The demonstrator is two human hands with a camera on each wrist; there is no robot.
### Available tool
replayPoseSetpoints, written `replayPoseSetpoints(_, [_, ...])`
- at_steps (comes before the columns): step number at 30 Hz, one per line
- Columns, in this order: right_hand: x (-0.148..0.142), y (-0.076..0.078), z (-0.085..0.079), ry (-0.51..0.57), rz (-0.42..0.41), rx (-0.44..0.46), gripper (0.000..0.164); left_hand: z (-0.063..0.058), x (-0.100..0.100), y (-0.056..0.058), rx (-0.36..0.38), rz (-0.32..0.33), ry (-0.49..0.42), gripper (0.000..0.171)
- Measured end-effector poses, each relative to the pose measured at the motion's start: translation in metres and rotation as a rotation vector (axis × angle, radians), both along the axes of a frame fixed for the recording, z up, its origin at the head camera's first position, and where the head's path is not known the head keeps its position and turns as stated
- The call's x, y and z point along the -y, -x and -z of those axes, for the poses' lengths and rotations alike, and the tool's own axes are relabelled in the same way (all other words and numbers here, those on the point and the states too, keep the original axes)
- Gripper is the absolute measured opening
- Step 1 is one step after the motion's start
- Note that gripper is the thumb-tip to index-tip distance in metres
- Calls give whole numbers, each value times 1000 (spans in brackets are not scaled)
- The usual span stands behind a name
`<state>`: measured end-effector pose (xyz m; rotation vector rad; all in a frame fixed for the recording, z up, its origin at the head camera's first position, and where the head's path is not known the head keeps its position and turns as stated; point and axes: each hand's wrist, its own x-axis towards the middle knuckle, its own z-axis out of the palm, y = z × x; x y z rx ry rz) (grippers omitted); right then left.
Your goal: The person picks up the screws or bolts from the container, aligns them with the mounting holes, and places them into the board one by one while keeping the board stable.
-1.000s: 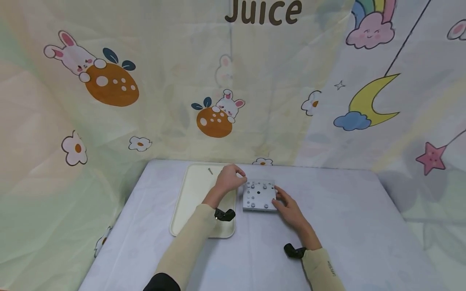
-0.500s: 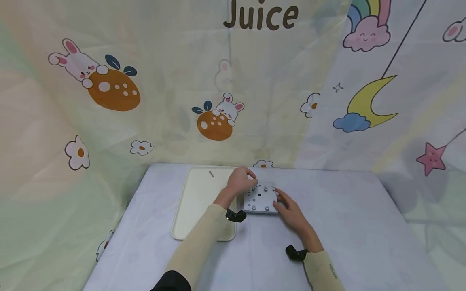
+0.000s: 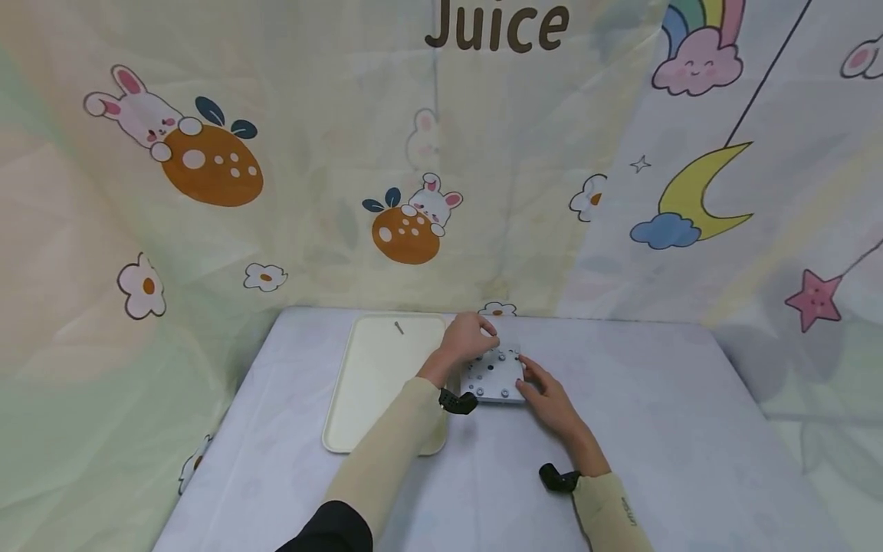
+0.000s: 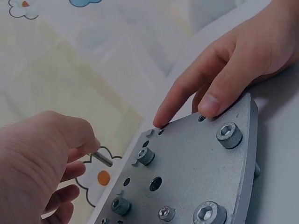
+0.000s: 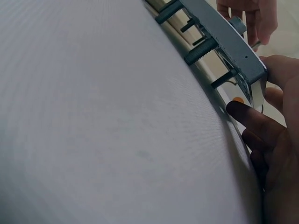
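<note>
A grey metal plate (image 3: 507,376) stands raised off the table on the shafts of screws that pass through it. Several socket-head screws (image 4: 229,135) and open holes show on its top. Over the plate's far left part, my left hand (image 3: 465,337) pinches a thin metal pin (image 4: 103,159) between thumb and forefinger; its far end is hidden by the fingers. My right hand (image 3: 548,395) grips the plate's right edge, thumb on the top face and a finger lower down at the side. Screw shafts (image 5: 201,50) stick out under the plate in the right wrist view.
A cream tray (image 3: 366,383) lies left of the plate, under the left forearm. One small screw (image 3: 398,328) lies near the tray's far end. A white cloth covers the table (image 3: 655,429), and a printed curtain (image 3: 310,153) hangs behind it.
My left hand has moved right, from beside the tray's right edge to over the plate's far left part. The right hand stays at the plate's right edge.
</note>
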<state>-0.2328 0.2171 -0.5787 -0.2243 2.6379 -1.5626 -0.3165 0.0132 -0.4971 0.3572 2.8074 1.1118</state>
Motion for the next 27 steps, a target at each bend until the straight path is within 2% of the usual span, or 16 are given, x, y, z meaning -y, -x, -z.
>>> replayPoseSetpoints(10, [-1,2,7,-14,24,-16,56,4,3,0,45,-3,-2,14])
replayPoseSetpoints(17, [0,1,8,8,35,-23,55,9,6,1,55,-10,1,15])
replayPoseSetpoints(27, [-2,2,7,9,30,-10,57,13,2,2,85,8,-10,15])
